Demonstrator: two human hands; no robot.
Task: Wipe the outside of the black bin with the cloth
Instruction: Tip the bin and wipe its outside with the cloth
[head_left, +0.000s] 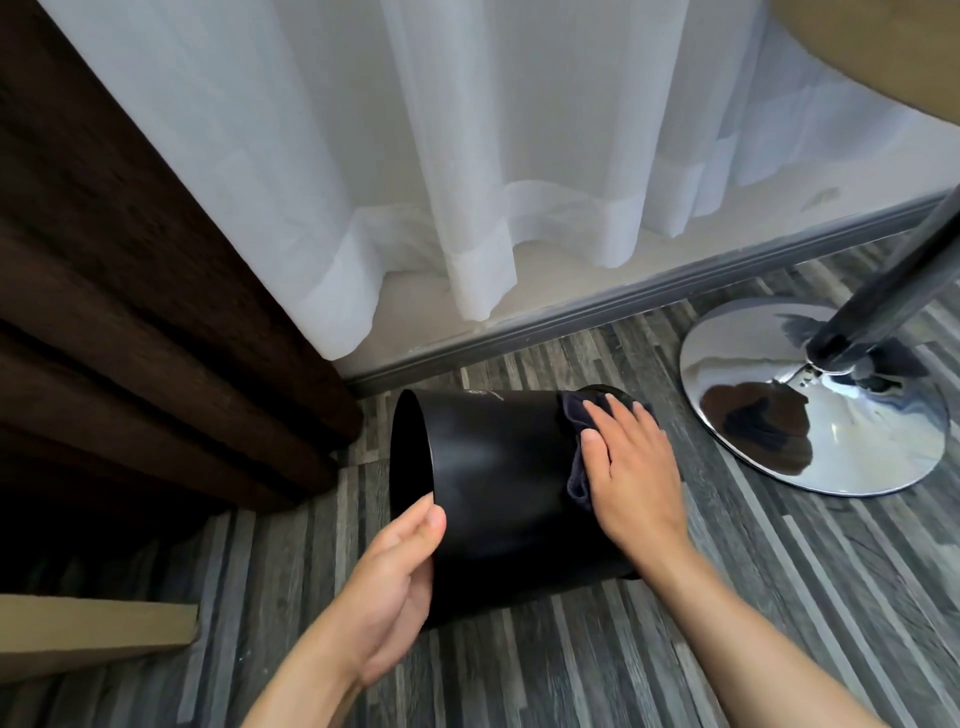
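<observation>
The bin is plain black with a dull sheen and a faint pale mark near its upper side. The cloth is very dark, a navy or charcoal tone, close to the bin's colour. The floor shows narrow stripes of grey, dark grey and off-white, like mixed wood strips. The sheer curtain is white, with a denser white band along its hem. The heavy curtain is dark brown with a fine woven texture. The skirting is grey, the wall above it cream. The round base is mirror chrome, carrying dark reflections. A box edge is tan.
</observation>
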